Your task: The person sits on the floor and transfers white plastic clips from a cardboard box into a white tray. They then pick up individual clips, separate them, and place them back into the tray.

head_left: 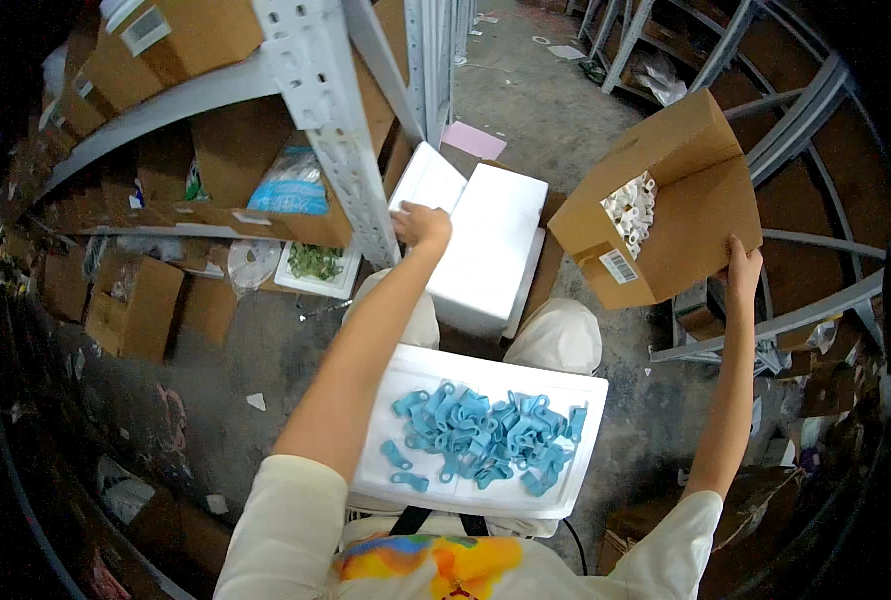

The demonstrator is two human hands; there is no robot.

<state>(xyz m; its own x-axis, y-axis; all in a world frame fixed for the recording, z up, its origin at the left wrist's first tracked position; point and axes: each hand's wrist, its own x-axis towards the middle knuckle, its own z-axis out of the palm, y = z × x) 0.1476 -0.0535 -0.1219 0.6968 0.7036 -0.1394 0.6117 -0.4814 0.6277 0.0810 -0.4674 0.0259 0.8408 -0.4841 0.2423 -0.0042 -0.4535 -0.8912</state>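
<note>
My right hand (743, 270) grips the side wall of an open cardboard box (656, 150), which is held tilted at the right. Small white plastic pieces (630, 212) lie heaped inside it. My left hand (424, 228) is closed on the near end of a white foam tray (426, 180) beside the shelf post; some of its fingertips are hidden. Between my knees stands a white foam box (491, 240). Across my lap rests a white foam tray (591, 440) bearing many loose blue plastic pieces (481, 430) with loop-like ends.
A metal shelf post (341, 150) stands close to my left hand, with cardboard boxes on its shelves. Below sits a foam tray of green pieces (316, 262). An open cardboard box (136, 305) lies on the left floor. More metal racks (816, 110) stand at right.
</note>
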